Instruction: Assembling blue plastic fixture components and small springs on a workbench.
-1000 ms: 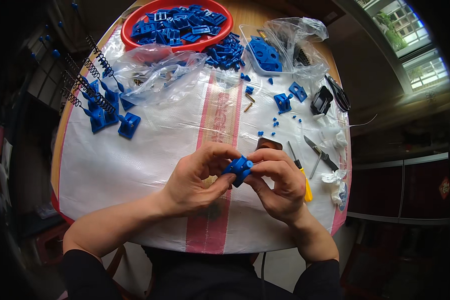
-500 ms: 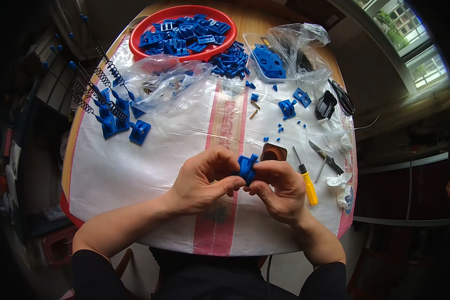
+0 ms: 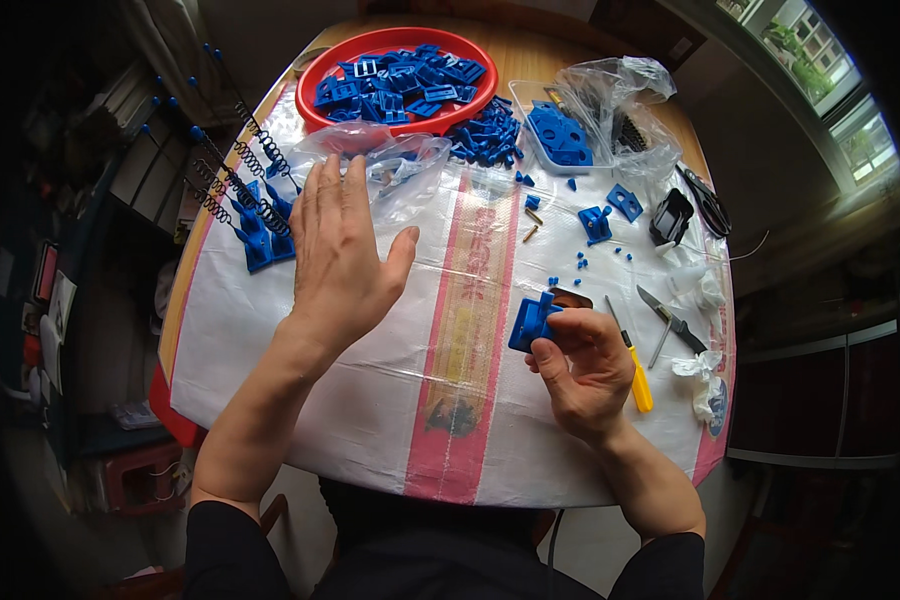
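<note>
Between the thumb and fingers of my right hand (image 3: 588,372) is a blue plastic part (image 3: 532,322), a square base with a short post standing up from it. My left hand (image 3: 342,255) is stretched out flat, fingers extended and thumb apart, with nothing in it. Its fingertips reach to a clear plastic bag (image 3: 410,165); whether they touch it I cannot tell. Just left of that hand stand several blue bases (image 3: 260,245) with black coil springs (image 3: 255,205) rising from them. My left hand hides part of this group.
A red basin (image 3: 315,115) of blue parts stands at the back, beside a pile of small blue pieces (image 3: 488,135) and a clear box (image 3: 570,165). To the right lie a yellow-handled screwdriver (image 3: 640,385), a knife (image 3: 685,332), scissors (image 3: 708,205) and crumpled tissue (image 3: 702,380).
My left hand has let go of the blue part and moved forward and left, its fingers straightened. The right hand keeps the part, now slightly further right. The whole view has shifted a little.
</note>
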Demonstrator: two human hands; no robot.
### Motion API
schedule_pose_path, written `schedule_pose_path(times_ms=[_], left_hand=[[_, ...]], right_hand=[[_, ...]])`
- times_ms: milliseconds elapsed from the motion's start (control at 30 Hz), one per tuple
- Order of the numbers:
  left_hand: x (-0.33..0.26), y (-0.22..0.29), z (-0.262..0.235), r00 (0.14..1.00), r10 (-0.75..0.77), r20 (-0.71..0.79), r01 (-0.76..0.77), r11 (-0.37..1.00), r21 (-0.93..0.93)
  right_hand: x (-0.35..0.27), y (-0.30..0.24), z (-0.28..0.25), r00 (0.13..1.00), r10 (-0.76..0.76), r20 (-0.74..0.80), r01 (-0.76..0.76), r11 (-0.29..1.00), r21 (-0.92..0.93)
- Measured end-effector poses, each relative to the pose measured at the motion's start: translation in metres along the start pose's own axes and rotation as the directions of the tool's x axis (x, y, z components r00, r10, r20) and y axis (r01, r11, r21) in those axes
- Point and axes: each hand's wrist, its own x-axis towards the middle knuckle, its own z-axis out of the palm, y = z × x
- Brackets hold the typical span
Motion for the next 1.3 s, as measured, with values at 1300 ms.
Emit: schedule_pose_path(times_ms=[1300], left_hand=[[0.002,-0.031,0.031,1.000,0.004,0.015,-0.002,0.988,-0.156]], right_hand=[[0.005,-0.012,0.000,0.966,-0.250,0.065,0.258,0.951,-0.173]])
